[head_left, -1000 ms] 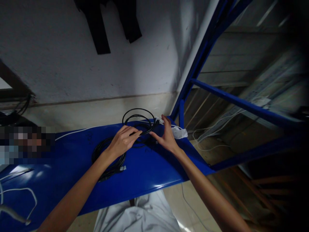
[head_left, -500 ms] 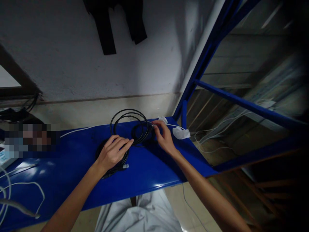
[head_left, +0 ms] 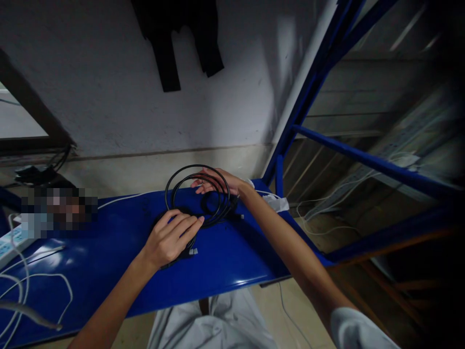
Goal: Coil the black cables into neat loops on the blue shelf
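My left hand (head_left: 172,237) is closed on a coil of black cable (head_left: 196,166), whose loops stand up from the blue table. Behind those loops is my right hand (head_left: 214,182), its fingers apart and partly hidden by the cable. More black cable lies bundled under and beside my left hand, with a pale connector (head_left: 193,251) sticking out. Another small connector (head_left: 240,216) lies right of the loops, below my right wrist.
The blue table (head_left: 225,261) meets a wall behind. White cables (head_left: 65,278) and a power strip (head_left: 10,245) lie at the left, near a pixelated patch. Crumpled white plastic (head_left: 276,202) sits at the right end, beside a blue metal frame (head_left: 345,145).
My right hand has let go of the cable end at the right and moved left behind the loops, its fingers spreading. The connector now rests on the table. My left hand keeps its hold.
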A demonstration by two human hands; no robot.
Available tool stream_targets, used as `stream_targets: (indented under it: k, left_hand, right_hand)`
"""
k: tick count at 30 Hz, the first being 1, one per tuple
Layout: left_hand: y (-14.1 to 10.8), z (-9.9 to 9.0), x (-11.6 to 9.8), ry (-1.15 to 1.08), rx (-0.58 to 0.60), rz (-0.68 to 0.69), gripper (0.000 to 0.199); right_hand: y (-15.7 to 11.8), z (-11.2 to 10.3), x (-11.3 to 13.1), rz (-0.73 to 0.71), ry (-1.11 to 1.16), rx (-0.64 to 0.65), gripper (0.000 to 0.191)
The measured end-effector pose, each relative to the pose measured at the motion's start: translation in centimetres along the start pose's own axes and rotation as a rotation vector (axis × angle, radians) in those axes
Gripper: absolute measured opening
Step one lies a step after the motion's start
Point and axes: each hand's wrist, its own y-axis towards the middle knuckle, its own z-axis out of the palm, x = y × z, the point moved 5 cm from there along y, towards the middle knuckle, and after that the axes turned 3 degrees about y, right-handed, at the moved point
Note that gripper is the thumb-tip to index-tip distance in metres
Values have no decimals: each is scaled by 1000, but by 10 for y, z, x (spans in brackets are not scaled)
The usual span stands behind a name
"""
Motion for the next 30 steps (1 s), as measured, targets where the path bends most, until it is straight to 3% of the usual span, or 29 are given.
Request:
stream_targets:
  k: [7,15,19,23,27,30]
  left_hand:
    - [-18,-31,15,150,19,-56,51]
    - [-20,-79,26,294,37,-135,48]
    - [-8,-73,29,335,115,-218,39]
    - [5,-57,30,380,184,-281,26]
    - [7,-49,29,327,146,-309,16]
    - [2,-46,28,298,123,-321,23]
  right_hand:
    - [21,26,25,-65,153,3,27]
    - [34,96,77,-221,161,18,22]
    - [23,142,102,-267,118,89,21]
    - [11,182,107,-291,97,172,15]
    - [10,198,94,-253,114,130,16]
    - [16,197,81,-222,147,135,16]
